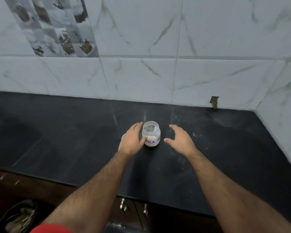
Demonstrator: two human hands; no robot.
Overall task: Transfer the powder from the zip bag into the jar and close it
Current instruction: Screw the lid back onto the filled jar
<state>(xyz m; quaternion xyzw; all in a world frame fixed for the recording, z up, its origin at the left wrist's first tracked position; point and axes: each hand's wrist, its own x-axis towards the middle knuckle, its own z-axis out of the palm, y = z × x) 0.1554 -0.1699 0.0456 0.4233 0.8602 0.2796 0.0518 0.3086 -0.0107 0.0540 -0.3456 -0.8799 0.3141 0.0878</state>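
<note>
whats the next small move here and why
Probably bring the right hand in for the lid. The jar stands open on the counter with white powder inside, the left hand touches its side, and something pale, perhaps the lid, peeks out behind that hand.

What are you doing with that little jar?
A person's left hand is touching the side of a small clear plastic jar labelled "MILK", standing on the black countertop. It is open, no lid on, with some white powder inside. The right hand hovers open beside it, apart. No zip bag shows.
</note>
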